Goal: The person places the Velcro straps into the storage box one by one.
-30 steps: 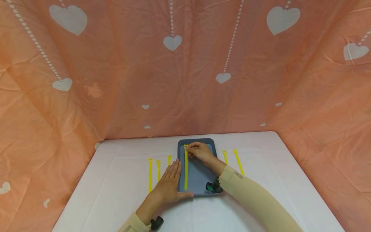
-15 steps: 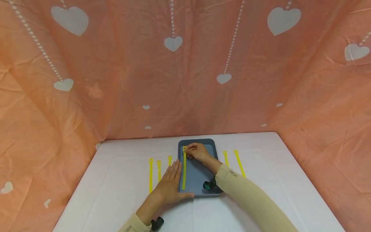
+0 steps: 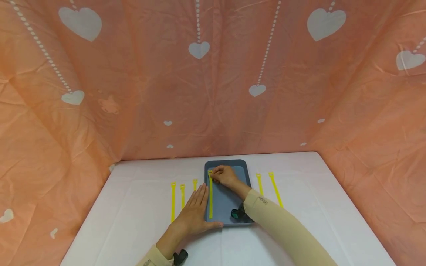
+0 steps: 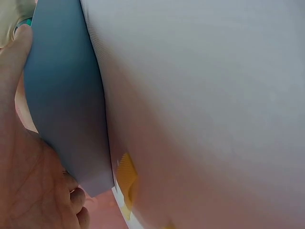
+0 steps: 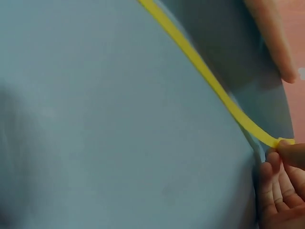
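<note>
A blue-grey rectangular tray (image 3: 229,199) stands on the table. Inside it, along its left wall, lies a yellow cable tie (image 3: 210,199), a flat strap with a slotted head. My right hand (image 3: 226,176) pinches this tie near its head between thumb and fingertips. In the right wrist view the tie (image 5: 200,67) slants over the tray floor and bends up into the pinch. My left hand (image 3: 193,214) lies with straight fingers along the tray's left side, its thumb at the near rim. The left wrist view shows the left palm (image 4: 33,176) against the tray's outer wall (image 4: 66,95).
Left of the tray lie more yellow cable ties (image 3: 173,203), partly behind the left hand. Two others (image 3: 275,188) lie to the right, partly covered by the right arm. A white cloth covers the table (image 3: 133,214); an orange curtain (image 3: 213,111) with hearts hangs behind.
The right hand has moved slightly left and towards me, bringing the pinched cable tie closer to the tray's left wall. My left hand has stayed in place.
</note>
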Available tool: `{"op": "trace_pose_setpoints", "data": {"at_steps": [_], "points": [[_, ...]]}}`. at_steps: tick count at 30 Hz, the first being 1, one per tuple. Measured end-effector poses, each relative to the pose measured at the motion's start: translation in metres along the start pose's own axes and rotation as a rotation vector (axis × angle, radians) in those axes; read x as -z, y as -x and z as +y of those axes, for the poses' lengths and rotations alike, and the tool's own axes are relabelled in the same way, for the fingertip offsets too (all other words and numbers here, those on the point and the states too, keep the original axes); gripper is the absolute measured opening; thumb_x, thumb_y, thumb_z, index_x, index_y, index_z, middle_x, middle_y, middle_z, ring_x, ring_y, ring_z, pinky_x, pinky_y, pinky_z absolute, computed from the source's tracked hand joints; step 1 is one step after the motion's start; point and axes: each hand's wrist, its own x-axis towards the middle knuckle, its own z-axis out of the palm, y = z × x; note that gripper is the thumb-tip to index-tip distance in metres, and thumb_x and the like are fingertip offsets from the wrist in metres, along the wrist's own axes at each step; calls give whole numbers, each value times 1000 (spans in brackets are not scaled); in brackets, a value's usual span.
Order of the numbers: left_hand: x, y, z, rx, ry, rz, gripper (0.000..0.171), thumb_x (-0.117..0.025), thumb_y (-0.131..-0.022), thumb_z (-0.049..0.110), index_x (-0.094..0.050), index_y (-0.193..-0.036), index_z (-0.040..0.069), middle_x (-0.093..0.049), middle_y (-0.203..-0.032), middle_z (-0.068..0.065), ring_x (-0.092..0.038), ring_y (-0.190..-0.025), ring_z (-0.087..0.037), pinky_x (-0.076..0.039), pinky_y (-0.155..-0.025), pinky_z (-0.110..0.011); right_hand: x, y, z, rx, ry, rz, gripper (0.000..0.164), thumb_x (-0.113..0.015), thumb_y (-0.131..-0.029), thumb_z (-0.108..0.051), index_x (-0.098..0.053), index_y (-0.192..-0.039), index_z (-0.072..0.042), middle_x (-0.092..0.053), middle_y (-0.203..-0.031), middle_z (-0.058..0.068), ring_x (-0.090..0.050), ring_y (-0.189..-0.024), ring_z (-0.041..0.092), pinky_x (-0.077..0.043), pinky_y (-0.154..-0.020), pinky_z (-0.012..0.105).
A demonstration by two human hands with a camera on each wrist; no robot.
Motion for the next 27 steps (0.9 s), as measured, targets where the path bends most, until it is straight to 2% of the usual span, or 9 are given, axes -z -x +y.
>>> {"op": "trace_pose_setpoints", "data": {"at_steps": [9, 15, 21, 27], "points": [[-3, 0, -1, -20, 13, 31, 133, -66, -87, 84, -11, -170, -3, -6, -179, -21, -8, -166, -37, -16, -133, -55, -2, 0, 4, 32, 51, 2, 11, -79, -95, 0, -75, -101, 8, -77, -87, 15, -67, -65, 13, -56, -59, 25], [-3, 0, -2, -26, 20, 31, 135, -62, -86, 88, -10, -171, -3, -4, -180, -20, -6, -167, -35, -15, -134, -54, -1, 0, 6, 23, 55, 0, 10, -80, -96, -4, -76, -101, 5, -76, -87, 12, -69, -68, 15, -58, -61, 26], [-2, 0, -2, -23, 23, 24, 133, -66, -86, 85, -11, -170, -3, -5, -179, -21, -7, -166, -36, -17, -133, -56, 0, 3, 5, 77, 44, -9, 6, -78, -95, -1, -74, -96, 3, -74, -82, 9, -69, -67, 15, -59, -61, 28], [-6, -1, -5, -18, 26, 31, 134, -62, -86, 88, -9, -171, -1, -3, -180, -18, -5, -167, -34, -15, -134, -55, -1, 2, 8, 41, 38, -8, 11, -78, -96, -2, -75, -104, 5, -77, -90, 15, -70, -71, 17, -59, -63, 28]]}}
